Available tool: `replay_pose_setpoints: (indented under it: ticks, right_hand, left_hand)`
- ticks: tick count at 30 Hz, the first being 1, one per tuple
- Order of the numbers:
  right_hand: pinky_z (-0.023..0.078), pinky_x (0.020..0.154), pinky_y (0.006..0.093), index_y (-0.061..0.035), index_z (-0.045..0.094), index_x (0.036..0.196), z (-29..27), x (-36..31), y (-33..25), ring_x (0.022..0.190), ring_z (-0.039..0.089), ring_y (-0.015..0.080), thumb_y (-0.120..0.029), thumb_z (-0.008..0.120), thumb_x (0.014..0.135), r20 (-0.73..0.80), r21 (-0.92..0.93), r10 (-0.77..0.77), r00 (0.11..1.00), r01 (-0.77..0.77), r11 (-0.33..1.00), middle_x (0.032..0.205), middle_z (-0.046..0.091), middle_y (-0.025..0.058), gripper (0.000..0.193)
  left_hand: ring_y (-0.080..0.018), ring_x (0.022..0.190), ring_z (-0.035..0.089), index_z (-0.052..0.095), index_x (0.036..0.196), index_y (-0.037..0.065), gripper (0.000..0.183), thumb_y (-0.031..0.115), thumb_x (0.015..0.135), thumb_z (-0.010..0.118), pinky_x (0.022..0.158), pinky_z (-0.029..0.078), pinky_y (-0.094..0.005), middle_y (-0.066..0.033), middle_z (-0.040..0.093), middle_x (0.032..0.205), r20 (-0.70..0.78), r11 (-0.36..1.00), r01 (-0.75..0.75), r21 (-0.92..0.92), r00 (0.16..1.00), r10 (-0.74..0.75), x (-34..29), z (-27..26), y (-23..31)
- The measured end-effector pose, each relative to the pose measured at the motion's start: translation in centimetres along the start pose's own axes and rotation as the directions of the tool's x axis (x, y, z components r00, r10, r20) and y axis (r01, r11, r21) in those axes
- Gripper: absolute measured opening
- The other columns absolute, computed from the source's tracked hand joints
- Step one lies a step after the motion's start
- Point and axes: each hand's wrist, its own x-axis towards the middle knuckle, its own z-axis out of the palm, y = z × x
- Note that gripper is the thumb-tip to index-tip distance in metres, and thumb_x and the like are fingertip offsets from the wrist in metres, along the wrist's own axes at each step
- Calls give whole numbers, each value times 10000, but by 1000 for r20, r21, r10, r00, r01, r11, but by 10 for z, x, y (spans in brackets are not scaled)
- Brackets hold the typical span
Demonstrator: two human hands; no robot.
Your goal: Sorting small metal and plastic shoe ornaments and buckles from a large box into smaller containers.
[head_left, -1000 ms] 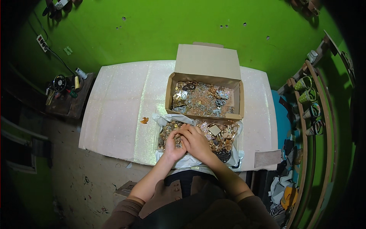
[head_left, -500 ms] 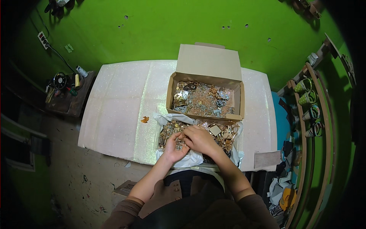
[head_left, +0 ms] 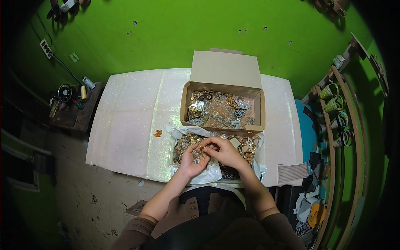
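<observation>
My left hand (head_left: 193, 164) is cupped, palm up, over the white-lined tray (head_left: 173, 132). Small shiny pieces (head_left: 196, 157) show in its hollow. Close against its fingertips, my right hand (head_left: 225, 151) curls with thumb and fingers pinched together; whatever is between them is too small to make out. Under and around both hands, the tray holds a heap of small metal fittings (head_left: 183, 146) on the left. Larger gold-toned fittings (head_left: 248, 150) and a pale square piece (head_left: 235, 143) lie on the right, with dark beadlike pieces (head_left: 230, 173) near the front.
Behind the tray stands an open cardboard box (head_left: 261, 110) of loose metal fittings, its lid raised. An orange scrap (head_left: 157, 133) lies on the glittery white table cover (head_left: 125, 121). A striped card (head_left: 291, 173) rests at the right edge. Shoes (head_left: 334, 104) hang on a wooden rack at right.
My right hand has shifted slightly right and its fingers have lifted and opened a little from my left hand's. The left hand stays cupped. The whole view has shifted slightly.
</observation>
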Motion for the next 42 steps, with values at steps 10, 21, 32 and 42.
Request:
replay_pose_setpoints:
  ticks: [10,21,32,42]
  right_hand:
    - [449,655,286,-15,587,914,-54,-31,-5,711,587,209,-67,526,792,-284,-294,46,958,-133,946,814,614,119,146]
    - [436,728,404,-40,593,920,-76,-44,10,816,560,340,-92,499,773,-404,-609,229,886,-447,656,875,595,185,183]
    - [414,672,216,-14,578,936,-4,-18,-1,742,524,119,-71,511,817,-258,-236,81,963,-144,961,852,562,60,147]
    - [443,809,255,20,511,1009,31,-8,36,895,531,145,-40,448,847,-148,742,453,879,-204,639,944,548,82,184]
  left_hand:
    - [-218,1172,413,445,1192,17,381,154,848,353,970,359,-359,-107,460,1236,113,995,-81,-55,990,86,1,4,4]
    - [-216,1176,408,445,1188,13,376,147,847,359,971,358,-360,-109,462,1233,100,997,-61,-52,993,66,4,7,1]
    - [-212,1200,379,412,1224,17,399,176,865,340,991,324,-349,-112,432,1265,122,995,-101,-9,987,101,-1,6,7]
    - [-210,1155,425,440,1179,7,347,139,861,396,949,369,-329,-120,471,1215,4,954,-251,164,967,254,-9,5,28]
